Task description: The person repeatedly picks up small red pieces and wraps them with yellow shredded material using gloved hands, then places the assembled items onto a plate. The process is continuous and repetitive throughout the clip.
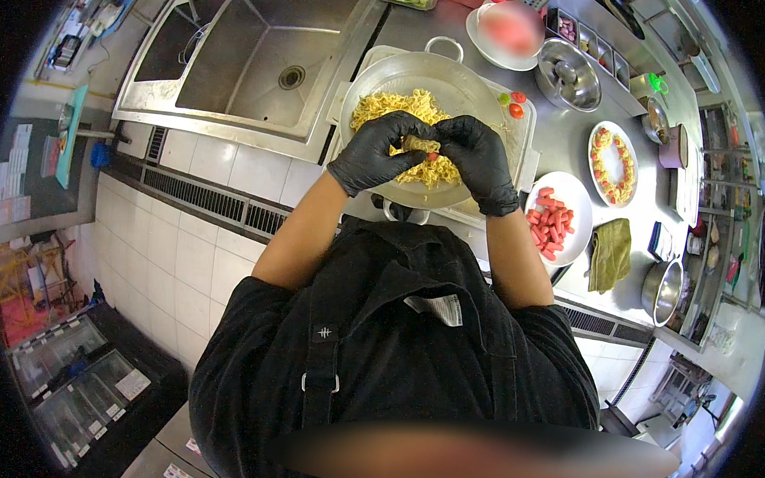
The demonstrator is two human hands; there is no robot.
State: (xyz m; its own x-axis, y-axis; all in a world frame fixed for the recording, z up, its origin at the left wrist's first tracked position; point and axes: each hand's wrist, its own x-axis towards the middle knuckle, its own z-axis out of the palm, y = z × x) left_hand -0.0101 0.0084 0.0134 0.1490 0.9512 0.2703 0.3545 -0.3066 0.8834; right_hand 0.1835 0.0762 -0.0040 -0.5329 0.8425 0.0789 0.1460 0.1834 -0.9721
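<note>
Steel counter beneath noodle pan, near sink.

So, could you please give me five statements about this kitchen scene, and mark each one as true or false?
1. The left hand and the right hand both wear black gloves. True.
2. The sink is on the person's right. False: it is on the person's left.
3. A small noodle bundle is at the fingertips, above the wide metal pan. True.
4. The red sausage pieces lie inside that pan. False: they lie on a white plate to its right.
5. The cloth on the counter is bright blue. False: it is an olive-green cloth.
</note>
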